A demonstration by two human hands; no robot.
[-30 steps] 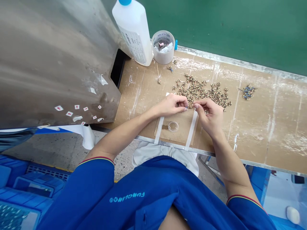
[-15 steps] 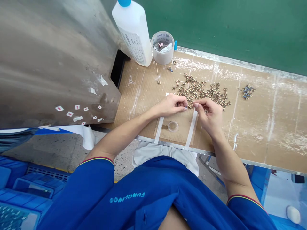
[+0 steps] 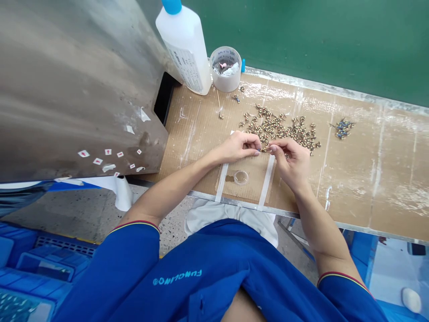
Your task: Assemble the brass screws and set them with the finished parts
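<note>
My left hand and my right hand meet fingertip to fingertip over the cardboard-covered bench. Both are closed in a pinch on one small brass part held between them. Just beyond the fingers lies a heap of several small brass parts. A small clear ring-shaped dish rests on a taped cardboard patch below my hands.
A white plastic bottle with a blue cap and a clear round tub stand at the back left. A small cluster of bluish parts lies to the right. A large metal housing fills the left. Blue crates sit on the floor.
The hands stay pinched together in the same spot; only the view shifts slightly.
</note>
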